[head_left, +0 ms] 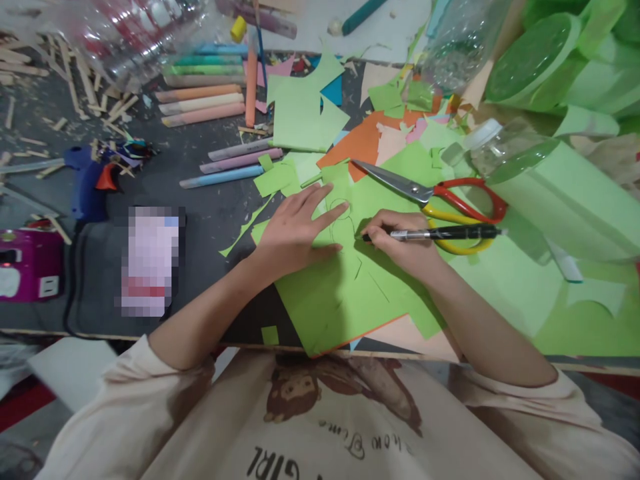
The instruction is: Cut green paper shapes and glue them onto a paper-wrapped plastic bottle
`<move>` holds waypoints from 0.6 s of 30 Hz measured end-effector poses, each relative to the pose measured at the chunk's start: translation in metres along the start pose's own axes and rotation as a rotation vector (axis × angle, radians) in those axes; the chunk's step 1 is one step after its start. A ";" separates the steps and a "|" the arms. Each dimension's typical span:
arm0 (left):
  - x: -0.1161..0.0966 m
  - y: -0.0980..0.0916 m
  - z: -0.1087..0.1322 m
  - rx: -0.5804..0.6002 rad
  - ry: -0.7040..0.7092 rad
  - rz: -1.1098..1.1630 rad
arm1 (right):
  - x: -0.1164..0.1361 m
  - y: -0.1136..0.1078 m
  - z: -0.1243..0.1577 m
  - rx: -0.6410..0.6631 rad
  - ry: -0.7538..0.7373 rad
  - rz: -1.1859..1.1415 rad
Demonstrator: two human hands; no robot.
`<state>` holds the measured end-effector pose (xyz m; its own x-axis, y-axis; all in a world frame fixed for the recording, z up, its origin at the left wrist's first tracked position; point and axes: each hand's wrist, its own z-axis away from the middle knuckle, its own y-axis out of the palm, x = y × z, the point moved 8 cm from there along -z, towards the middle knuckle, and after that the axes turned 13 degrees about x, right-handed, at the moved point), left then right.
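Note:
My right hand (403, 243) grips a black pen (463, 232), its tip down at the green paper (320, 313). Thin drawn lines, among them a rounded outline, show on that sheet between my hands. Flat on the paper, with fingers spread, lies my left hand (297, 227), holding nothing. Just beyond my right hand rest the scissors (420, 190), blades parted slightly, with one red and one yellow handle. Under the sheet's front edge a strip of orange and a pale peach sheet (400, 337) peek out.
Left of my arm are a phone (150, 260), a blue glue gun (87, 180) and a purple box (33, 263). Several markers (205, 107) and paper scraps (305, 107) lie ahead. Plastic bottles (530, 147) wrapped in green paper stand at right; wood sticks (90, 87) litter the far left.

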<state>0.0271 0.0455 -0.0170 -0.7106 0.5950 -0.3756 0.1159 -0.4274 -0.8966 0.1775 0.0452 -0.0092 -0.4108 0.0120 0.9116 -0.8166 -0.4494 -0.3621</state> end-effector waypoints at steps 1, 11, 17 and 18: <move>0.000 0.000 0.000 -0.001 0.002 -0.001 | -0.001 0.001 0.000 0.028 0.012 -0.019; 0.001 0.001 0.000 -0.005 0.012 0.007 | 0.000 0.002 0.001 0.024 0.003 0.000; 0.001 0.001 0.001 -0.012 0.020 0.000 | -0.001 0.005 0.000 0.088 -0.016 -0.050; 0.001 0.001 0.001 -0.014 0.021 0.000 | -0.001 0.004 0.000 0.071 -0.009 -0.040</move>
<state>0.0258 0.0450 -0.0177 -0.6957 0.6093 -0.3805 0.1260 -0.4180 -0.8997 0.1749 0.0434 -0.0120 -0.3744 0.0236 0.9270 -0.8016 -0.5108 -0.3108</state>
